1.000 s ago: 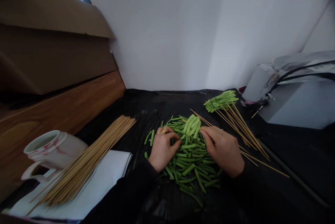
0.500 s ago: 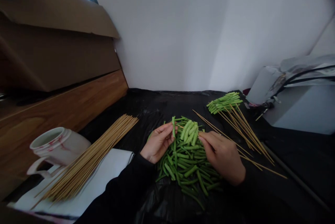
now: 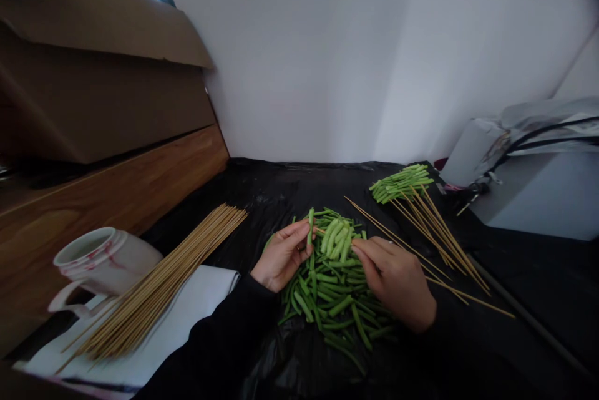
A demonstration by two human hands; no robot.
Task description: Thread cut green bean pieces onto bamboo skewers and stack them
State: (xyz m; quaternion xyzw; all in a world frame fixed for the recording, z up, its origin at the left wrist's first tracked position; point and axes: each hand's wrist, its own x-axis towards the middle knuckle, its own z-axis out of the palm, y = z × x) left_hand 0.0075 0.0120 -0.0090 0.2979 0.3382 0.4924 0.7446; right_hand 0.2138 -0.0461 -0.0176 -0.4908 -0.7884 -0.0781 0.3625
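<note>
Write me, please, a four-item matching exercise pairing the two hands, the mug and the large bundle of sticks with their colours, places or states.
Things
1. Left hand
2. Mug
3. Right hand
4. Large bundle of sticks

Descriptions
A. Straw-coloured, lying partly over a white sheet
B. Pinching one end of a stick bearing a row of pale green pieces
C. White with reddish streaks
D. Pinching a single green piece

Right pairs: 1-D, 2-C, 3-B, 4-A

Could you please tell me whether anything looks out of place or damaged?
Nothing looks damaged. The mug at the left seems tilted, though camera angle may explain that; its reddish streaks could be pattern or stain. The skewers at right lie crossed, unlike the neater left bundle.
</note>
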